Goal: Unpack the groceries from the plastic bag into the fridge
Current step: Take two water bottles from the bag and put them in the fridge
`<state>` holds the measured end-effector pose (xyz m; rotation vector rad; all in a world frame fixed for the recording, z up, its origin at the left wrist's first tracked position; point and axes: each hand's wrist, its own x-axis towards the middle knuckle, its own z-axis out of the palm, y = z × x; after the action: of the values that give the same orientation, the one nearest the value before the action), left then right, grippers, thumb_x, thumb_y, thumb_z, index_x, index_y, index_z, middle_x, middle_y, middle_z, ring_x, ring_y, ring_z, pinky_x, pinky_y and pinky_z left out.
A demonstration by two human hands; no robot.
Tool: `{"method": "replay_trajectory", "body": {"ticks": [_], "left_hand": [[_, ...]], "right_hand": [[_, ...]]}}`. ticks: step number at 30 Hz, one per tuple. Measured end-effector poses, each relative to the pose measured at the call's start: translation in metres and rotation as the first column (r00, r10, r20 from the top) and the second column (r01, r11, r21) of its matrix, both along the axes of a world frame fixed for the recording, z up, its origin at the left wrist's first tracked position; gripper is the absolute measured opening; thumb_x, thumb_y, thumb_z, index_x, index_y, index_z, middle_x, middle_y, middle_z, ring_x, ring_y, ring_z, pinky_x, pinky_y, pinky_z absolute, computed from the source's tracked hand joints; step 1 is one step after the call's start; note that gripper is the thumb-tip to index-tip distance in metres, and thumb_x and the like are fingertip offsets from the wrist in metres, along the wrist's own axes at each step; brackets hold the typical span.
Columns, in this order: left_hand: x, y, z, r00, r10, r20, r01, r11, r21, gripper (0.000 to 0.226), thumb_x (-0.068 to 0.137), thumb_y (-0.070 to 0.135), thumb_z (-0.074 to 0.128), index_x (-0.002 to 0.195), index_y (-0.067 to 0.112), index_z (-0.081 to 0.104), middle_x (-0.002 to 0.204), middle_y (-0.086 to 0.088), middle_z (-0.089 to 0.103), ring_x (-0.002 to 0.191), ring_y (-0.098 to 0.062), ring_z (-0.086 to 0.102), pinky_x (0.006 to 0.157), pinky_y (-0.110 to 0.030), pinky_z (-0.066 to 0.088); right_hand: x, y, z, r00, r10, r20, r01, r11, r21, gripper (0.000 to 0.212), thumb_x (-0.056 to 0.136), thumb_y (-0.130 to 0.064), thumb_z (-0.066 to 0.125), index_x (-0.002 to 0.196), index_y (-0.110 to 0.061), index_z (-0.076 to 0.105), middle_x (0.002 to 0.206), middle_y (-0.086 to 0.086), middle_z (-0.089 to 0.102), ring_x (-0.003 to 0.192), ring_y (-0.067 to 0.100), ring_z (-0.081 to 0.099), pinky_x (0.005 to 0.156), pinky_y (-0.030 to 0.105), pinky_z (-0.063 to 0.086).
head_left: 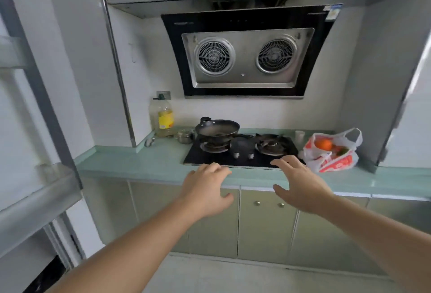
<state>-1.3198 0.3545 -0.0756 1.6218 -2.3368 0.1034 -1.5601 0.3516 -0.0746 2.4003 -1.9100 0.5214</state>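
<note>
**Grocery bag waits at the right end of the counter**

The plastic bag (pixel 331 152) sits on the pale green countertop (pixel 140 164), just right of the black gas hob (pixel 240 155) and close to the wall. It is thin white plastic with red-orange print, crumpled and slumped, its handles loose and its mouth open. An orange (pixel 323 144) shows at the top, with more fruit dimly visible through the film.

Both hands are out over the counter's front edge, holding nothing. The left hand (pixel 207 190) has relaxed, slightly bent fingers; the right hand (pixel 298 187) is spread wide, its fingertips nearest the bag but apart from it. The open fridge door (pixel 35 129) stands at the left.
</note>
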Motion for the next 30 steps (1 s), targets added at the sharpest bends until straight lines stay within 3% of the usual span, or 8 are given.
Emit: {"method": "replay_trajectory", "body": {"ticks": [3, 9, 14, 22, 30], "left_hand": [[-0.076, -0.014, 0.001, 0.996, -0.086, 0.003, 0.086, 0.996, 0.029, 0.058, 0.085, 0.049, 0.054, 0.139, 0.033, 0.042, 0.136, 0.012, 0.046, 0.125, -0.015, 0.041, 0.100, -0.032, 0.040], [-0.223, -0.027, 0.000, 0.974, -0.224, 0.011, 0.223, 0.972, 0.074, 0.056, 0.085, 0.048, 0.053, 0.138, 0.034, 0.043, 0.135, 0.012, 0.046, 0.124, -0.015, 0.041, 0.099, -0.033, 0.041], [-0.311, -0.040, -0.002, 0.952, -0.302, 0.046, 0.296, 0.950, 0.101, 0.054, 0.084, 0.049, 0.053, 0.136, 0.035, 0.044, 0.133, 0.011, 0.048, 0.122, -0.016, 0.043, 0.097, -0.035, 0.043], [-0.408, -0.075, -0.012, 0.907, -0.413, 0.083, 0.401, 0.906, 0.135, 0.054, 0.085, 0.049, 0.052, 0.137, 0.036, 0.042, 0.141, 0.011, 0.044, 0.128, -0.016, 0.041, 0.097, -0.036, 0.044], [-0.456, -0.161, -0.041, 0.901, -0.434, 0.001, 0.429, 0.890, 0.152, 0.054, 0.086, 0.047, 0.053, 0.137, 0.036, 0.042, 0.145, 0.012, 0.041, 0.130, -0.014, 0.040, 0.094, -0.035, 0.046]], "right_hand": [[-0.077, 0.013, 0.000, 0.993, -0.117, 0.026, 0.117, 0.993, -0.001, 0.061, 0.090, -0.042, 0.055, 0.145, -0.031, 0.028, 0.147, -0.007, 0.030, 0.117, 0.017, 0.051, 0.078, 0.027, 0.049], [-0.219, 0.041, -0.004, 0.954, -0.286, 0.087, 0.284, 0.958, 0.033, 0.062, 0.088, -0.042, 0.056, 0.144, -0.031, 0.029, 0.149, -0.005, 0.030, 0.123, 0.019, 0.049, 0.093, 0.034, 0.050], [-0.302, 0.064, -0.009, 0.905, -0.416, 0.083, 0.410, 0.908, 0.085, 0.061, 0.089, -0.043, 0.054, 0.144, -0.031, 0.030, 0.145, -0.005, 0.033, 0.119, 0.018, 0.051, 0.086, 0.031, 0.049], [-0.373, 0.061, -0.028, 0.849, -0.516, 0.111, 0.500, 0.854, 0.144, 0.059, 0.089, -0.042, 0.053, 0.142, -0.030, 0.032, 0.142, -0.005, 0.035, 0.125, 0.018, 0.045, 0.088, 0.031, 0.046], [-0.414, -0.012, -0.038, 0.846, -0.527, 0.076, 0.508, 0.842, 0.183, 0.058, 0.088, -0.042, 0.053, 0.142, -0.032, 0.032, 0.142, -0.007, 0.035, 0.115, 0.017, 0.051, 0.087, 0.031, 0.047]]}}
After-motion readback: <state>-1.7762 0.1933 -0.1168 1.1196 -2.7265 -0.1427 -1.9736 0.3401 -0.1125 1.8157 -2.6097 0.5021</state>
